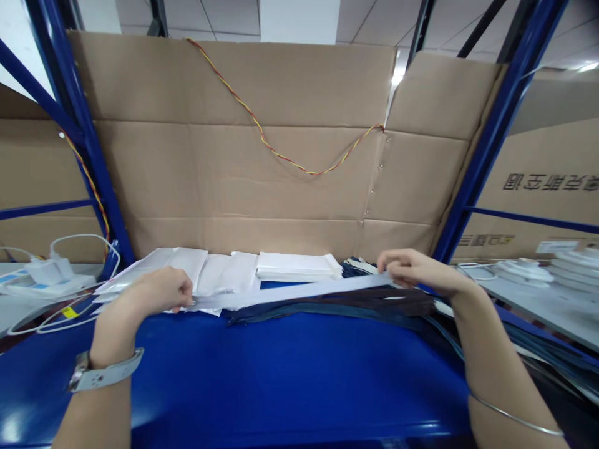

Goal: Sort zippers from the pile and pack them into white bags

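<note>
A long, flat white strip (290, 292), which looks like a zipper, stretches between my two hands above the blue surface. My left hand (161, 288), at the wrist with the watch, is closed on its left end. At the other end, my right hand (406, 268) pinches the strip between thumb and fingers, slightly higher than the left. Just below and behind it lie dark strips (322, 307) of a similar shape, in navy and brown. Behind my left hand are white packets (229, 274) in clear plastic.
A white stack (299, 265) lies at the back against the cardboard panel (262, 187). More dark strips (552, 355) run along the right edge. White chargers and cables (51, 274) sit at the left. Blue posts (496, 137) stand on both sides.
</note>
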Demonstrator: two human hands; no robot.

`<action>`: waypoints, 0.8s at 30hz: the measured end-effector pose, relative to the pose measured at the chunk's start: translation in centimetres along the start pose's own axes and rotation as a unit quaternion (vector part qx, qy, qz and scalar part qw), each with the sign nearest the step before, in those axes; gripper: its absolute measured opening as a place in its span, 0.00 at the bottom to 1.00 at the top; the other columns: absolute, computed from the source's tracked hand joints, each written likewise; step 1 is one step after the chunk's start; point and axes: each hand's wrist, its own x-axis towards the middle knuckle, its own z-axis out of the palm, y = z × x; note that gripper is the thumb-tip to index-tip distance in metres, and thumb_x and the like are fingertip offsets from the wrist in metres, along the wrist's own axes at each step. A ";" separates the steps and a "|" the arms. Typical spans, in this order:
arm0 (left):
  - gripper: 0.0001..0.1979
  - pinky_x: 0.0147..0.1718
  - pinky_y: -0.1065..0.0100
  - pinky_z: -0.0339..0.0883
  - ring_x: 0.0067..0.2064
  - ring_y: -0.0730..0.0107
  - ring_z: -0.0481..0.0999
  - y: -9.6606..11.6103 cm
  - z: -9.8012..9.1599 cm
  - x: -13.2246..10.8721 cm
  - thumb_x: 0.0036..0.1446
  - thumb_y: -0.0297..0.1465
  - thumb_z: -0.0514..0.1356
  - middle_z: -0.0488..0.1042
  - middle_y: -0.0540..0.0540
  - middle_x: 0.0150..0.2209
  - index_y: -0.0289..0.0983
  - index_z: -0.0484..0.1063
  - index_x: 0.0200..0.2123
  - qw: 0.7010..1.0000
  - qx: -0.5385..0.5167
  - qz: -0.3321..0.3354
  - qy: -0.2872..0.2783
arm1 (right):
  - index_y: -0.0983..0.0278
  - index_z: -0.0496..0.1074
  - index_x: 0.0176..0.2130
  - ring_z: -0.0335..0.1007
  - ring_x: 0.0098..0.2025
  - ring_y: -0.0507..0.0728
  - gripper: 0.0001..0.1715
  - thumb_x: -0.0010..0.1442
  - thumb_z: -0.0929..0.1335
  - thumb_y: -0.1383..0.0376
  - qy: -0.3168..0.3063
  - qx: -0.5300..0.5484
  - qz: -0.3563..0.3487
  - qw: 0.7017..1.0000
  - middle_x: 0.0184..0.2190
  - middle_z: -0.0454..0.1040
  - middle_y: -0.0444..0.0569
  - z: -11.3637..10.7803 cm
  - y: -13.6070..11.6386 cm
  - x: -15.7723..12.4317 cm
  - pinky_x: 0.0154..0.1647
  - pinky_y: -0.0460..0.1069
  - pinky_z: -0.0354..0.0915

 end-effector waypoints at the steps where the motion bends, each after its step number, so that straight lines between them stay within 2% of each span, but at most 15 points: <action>1: 0.07 0.23 0.71 0.54 0.21 0.71 0.68 0.3 0.1 0.0 0.39 0.31 0.56 0.72 0.49 0.17 0.37 0.72 0.17 0.999 0.004 -0.010 -0.037 | 0.65 0.70 0.34 0.59 0.18 0.49 0.10 0.48 0.64 0.67 -0.054 -0.016 0.007 0.998 0.15 0.65 0.41 0.3 -0.1 0.0 0.20 0.44 0.55; 3: 0.07 0.24 0.70 0.57 0.21 0.69 0.70 0.9 0.3 -0.2 0.39 0.31 0.56 0.73 0.48 0.17 0.36 0.72 0.17 0.994 0.000 -0.028 -0.109 | 0.66 0.73 0.36 0.64 0.20 0.51 0.14 0.47 0.66 0.66 -0.140 -0.034 0.029 0.989 0.18 0.70 0.45 0.6 -0.1 0.2 0.22 0.45 0.60; 4: 0.07 0.24 0.70 0.59 0.21 0.69 0.71 1.3 0.3 -0.3 0.40 0.32 0.56 0.73 0.48 0.17 0.36 0.71 0.16 0.991 -0.006 -0.032 -0.132 | 0.66 0.73 0.38 0.66 0.20 0.52 0.15 0.47 0.67 0.65 -0.161 -0.041 0.041 0.985 0.19 0.72 0.46 0.7 0.0 0.3 0.22 0.45 0.60; 7: 0.09 0.25 0.69 0.61 0.18 0.69 0.70 2.5 0.5 -0.3 0.40 0.34 0.58 0.72 0.48 0.16 0.36 0.69 0.16 0.988 -0.023 -0.034 -0.152 | 0.65 0.73 0.43 0.66 0.19 0.52 0.21 0.49 0.68 0.59 -0.148 -0.087 0.063 0.983 0.19 0.72 0.47 0.8 0.6 0.8 0.19 0.45 0.59; 10: 0.08 0.23 0.70 0.61 0.19 0.69 0.70 3.9 1.4 0.3 0.42 0.34 0.58 0.72 0.49 0.16 0.36 0.72 0.21 0.992 -0.039 0.007 -0.121 | 0.64 0.73 0.43 0.64 0.18 0.51 0.22 0.51 0.68 0.55 -0.067 -0.142 0.037 0.987 0.18 0.71 0.45 1.4 1.0 2.0 0.21 0.45 0.60; 14: 0.11 0.22 0.70 0.59 0.19 0.68 0.71 5.5 4.0 1.8 0.43 0.30 0.57 0.72 0.50 0.18 0.38 0.74 0.33 0.996 -0.006 0.021 -0.084 | 0.63 0.74 0.40 0.66 0.21 0.52 0.16 0.53 0.66 0.58 0.030 -0.218 -0.036 0.975 0.20 0.71 0.44 4.5 0.5 4.2 0.26 0.46 0.59; 16: 0.11 0.25 0.69 0.60 0.23 0.65 0.73 6.0 5.2 2.4 0.42 0.29 0.59 0.72 0.49 0.20 0.38 0.73 0.33 0.997 0.049 0.040 -0.036 | 0.63 0.74 0.39 0.67 0.24 0.53 0.14 0.54 0.65 0.60 0.043 -0.256 -0.069 0.963 0.22 0.73 0.45 6.5 0.0 5.0 0.28 0.46 0.58; 19: 0.06 0.30 0.66 0.60 0.33 0.58 0.75 6.4 6.5 2.7 0.39 0.26 0.62 0.74 0.44 0.27 0.36 0.73 0.27 0.986 0.137 0.089 0.024 | 0.63 0.74 0.39 0.67 0.27 0.54 0.13 0.54 0.65 0.62 0.039 -0.297 -0.090 0.950 0.24 0.73 0.46 8.8 -0.4 5.6 0.29 0.46 0.57; 21: 0.05 0.31 0.65 0.60 0.36 0.56 0.74 6.5 6.9 2.5 0.41 0.23 0.61 0.74 0.42 0.31 0.35 0.72 0.26 0.979 0.165 0.108 0.040 | 0.63 0.74 0.38 0.67 0.27 0.54 0.12 0.54 0.65 0.64 0.040 -0.313 -0.098 0.944 0.24 0.73 0.47 9.6 -0.5 5.8 0.29 0.46 0.56; 24: 0.08 0.32 0.65 0.59 0.35 0.59 0.74 6.6 7.0 2.3 0.46 0.20 0.54 0.74 0.41 0.31 0.34 0.71 0.27 0.975 0.172 0.121 0.065 | 0.63 0.75 0.37 0.66 0.27 0.54 0.11 0.55 0.65 0.65 0.042 -0.323 -0.116 0.938 0.23 0.72 0.47 10.0 -0.3 5.8 0.30 0.46 0.55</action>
